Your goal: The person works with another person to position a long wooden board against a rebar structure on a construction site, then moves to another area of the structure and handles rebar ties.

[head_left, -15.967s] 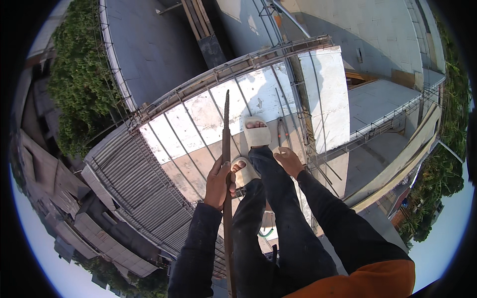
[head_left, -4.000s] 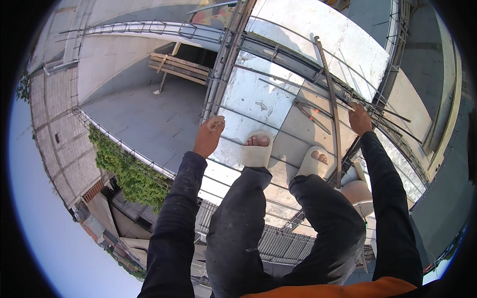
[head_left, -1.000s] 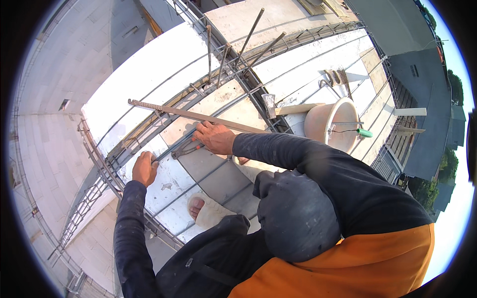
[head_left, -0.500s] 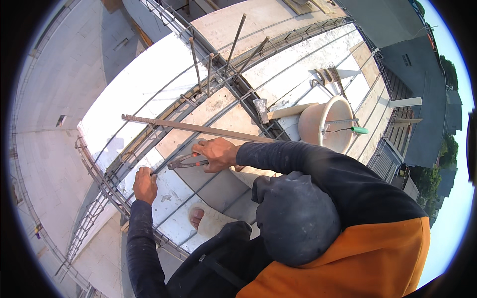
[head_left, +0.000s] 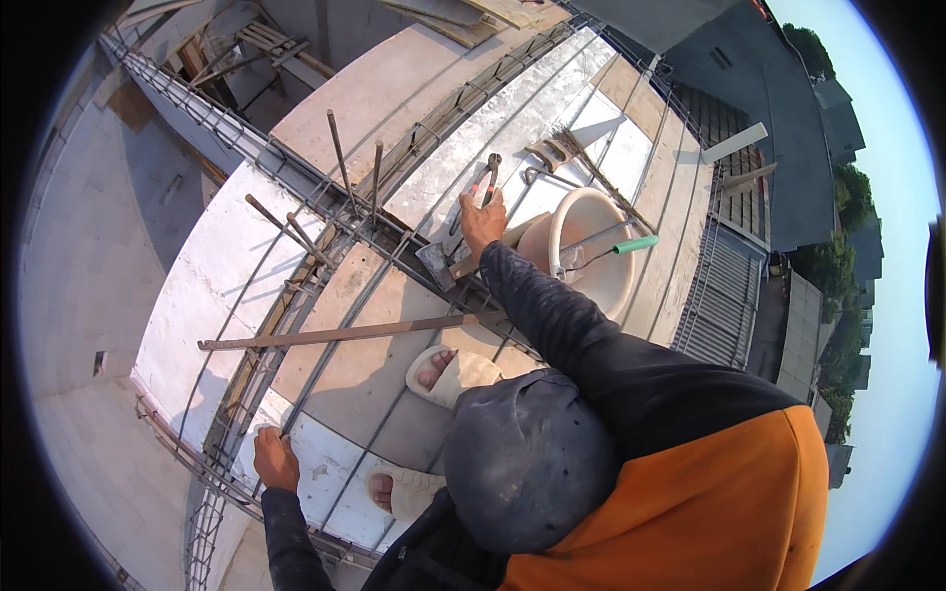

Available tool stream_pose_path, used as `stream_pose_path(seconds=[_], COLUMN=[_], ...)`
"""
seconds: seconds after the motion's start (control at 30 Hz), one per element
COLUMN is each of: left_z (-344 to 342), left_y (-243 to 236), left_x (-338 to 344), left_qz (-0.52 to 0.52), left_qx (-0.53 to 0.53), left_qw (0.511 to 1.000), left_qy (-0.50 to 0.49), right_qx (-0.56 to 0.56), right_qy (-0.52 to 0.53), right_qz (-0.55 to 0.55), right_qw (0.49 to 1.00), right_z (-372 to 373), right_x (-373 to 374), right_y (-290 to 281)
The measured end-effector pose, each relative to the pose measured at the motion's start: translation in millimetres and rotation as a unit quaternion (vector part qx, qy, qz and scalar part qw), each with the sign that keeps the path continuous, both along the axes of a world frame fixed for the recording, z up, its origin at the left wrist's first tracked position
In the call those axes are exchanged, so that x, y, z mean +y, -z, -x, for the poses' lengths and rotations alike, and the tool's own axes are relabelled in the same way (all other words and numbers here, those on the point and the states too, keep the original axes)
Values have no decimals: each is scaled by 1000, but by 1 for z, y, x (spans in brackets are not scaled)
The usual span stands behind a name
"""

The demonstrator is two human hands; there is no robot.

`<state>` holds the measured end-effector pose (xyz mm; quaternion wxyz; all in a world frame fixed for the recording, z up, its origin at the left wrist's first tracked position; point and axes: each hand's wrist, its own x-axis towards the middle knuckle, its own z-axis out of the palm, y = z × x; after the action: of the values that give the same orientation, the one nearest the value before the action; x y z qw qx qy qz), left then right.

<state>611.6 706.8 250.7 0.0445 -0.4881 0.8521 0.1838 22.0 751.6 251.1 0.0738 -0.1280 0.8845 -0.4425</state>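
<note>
Ahead of me, beside the bucket, my right hand (head_left: 483, 219) is closed round the handles of red-handled pincers (head_left: 492, 169). Their dark head points away from me over a white panel. My left hand (head_left: 276, 458) is low at the near left, fingers curled on a thin steel reinforcing bar (head_left: 313, 394) lying across the panels. Just left of my right forearm lies a hammer (head_left: 435, 266) with a wooden handle, partly hidden by the arm. A long brown flat bar (head_left: 325, 339) lies across the panels between my hands.
A pale bucket (head_left: 558, 231) holds a green-handled hook tool (head_left: 636, 244). Behind it lie a wooden-handled saw (head_left: 554, 151) and a bundle of thin wires (head_left: 591, 163). Upright bars (head_left: 340, 153) stick up at the beam crossing. At left the panel edge drops to a lower level (head_left: 89, 286).
My right hand has carried the pincers away from the left hand, forward and right to beside the bucket. The left hand stays at the bar. The view has shifted.
</note>
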Motion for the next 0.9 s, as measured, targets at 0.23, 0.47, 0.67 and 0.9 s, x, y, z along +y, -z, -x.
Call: stream_pose_path(seconds=[0.23,0.47,0.67,0.9], left_z=[10,-1,3,-10], left_y=[-15,-5,-8,8], left_x=[1,0,-6,-7], left_qz=[-24,-4,-7,-11], left_qx=[-24,-14,-36,-1], left_qw=[999,1000,999,1000], left_qy=[-25,-14,3,17], right_qx=[115,83,-119,-238], right_qy=[-592,-622,-582,-454], right_qz=[-128,-217,-231,-137], right_qw=[788,748,770,848], right_z=[-116,-136,-149,-125], right_x=[57,55,69,118], right_y=[-37,-2,-53,-155])
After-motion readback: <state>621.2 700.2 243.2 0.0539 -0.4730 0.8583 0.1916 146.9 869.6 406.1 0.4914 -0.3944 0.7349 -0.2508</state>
